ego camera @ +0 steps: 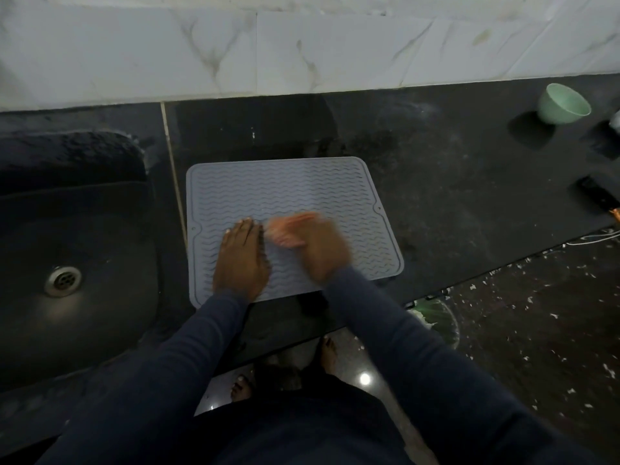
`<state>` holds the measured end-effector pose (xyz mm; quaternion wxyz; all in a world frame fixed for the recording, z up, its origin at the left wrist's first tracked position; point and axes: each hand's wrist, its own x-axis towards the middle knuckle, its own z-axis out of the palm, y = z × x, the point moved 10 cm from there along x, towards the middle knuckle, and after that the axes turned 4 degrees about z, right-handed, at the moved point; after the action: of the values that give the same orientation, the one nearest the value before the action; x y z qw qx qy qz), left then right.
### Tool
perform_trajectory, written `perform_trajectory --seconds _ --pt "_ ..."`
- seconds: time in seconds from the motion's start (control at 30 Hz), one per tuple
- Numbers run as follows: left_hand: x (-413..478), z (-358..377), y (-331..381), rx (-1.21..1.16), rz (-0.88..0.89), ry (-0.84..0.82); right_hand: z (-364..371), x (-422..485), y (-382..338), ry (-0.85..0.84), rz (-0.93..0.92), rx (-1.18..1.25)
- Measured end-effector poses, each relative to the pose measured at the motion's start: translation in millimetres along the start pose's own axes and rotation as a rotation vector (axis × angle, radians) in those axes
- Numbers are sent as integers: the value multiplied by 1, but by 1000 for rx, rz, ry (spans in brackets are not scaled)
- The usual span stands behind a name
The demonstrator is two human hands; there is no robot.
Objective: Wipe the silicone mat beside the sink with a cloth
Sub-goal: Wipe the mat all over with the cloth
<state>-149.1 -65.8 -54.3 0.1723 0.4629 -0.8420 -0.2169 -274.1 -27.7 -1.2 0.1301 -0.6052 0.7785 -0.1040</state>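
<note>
**Two grips on a silicone mat beside a sink**

A grey silicone mat (pixel 285 186) with a wavy ribbed face lies flat on the dark surface (pixel 453 196). It sits just beside the sink (pixel 40 203), which is set into the left part of the surface. The mat's near edge runs close to the surface's front edge.

The left grip (pixel 241 260) rests palm down on the mat's near left area. Its fingers are straight and together, point toward the back wall (pixel 235 55), and hold nothing.

The right grip (pixel 323 251) sits just right of it, on the mat's near middle. It bears on an orange-pink cloth (pixel 285 229) that shows beyond its knuckles and lies against the mat. Both this grip and the cloth are blurred, so it cannot be told whether the fingers curl round the cloth or press it flat. The cloth's left end lies almost at the left grip's fingertips.

A pale green bowl (pixel 563 104) stands at the far right corner of the surface, well apart from the mat.
</note>
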Motion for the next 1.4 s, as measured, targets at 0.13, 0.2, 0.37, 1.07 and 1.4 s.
perform_trajectory --seconds 0.13,0.2,0.37,1.07,1.4 --pt "-2 0 0 1 24 1 37 -6 -11 -165 -19 -34" --pt "-2 2 -2 28 28 7 14 -2 49 -144 45 -94" --pt "-1 2 -3 49 12 14 -41 1 198 -79 557 -153" --pt "1 10 -3 158 12 -53 -47 8 107 62 392 -240" --pt "1 8 -1 154 26 -67 -20 3 92 -53 188 -350"
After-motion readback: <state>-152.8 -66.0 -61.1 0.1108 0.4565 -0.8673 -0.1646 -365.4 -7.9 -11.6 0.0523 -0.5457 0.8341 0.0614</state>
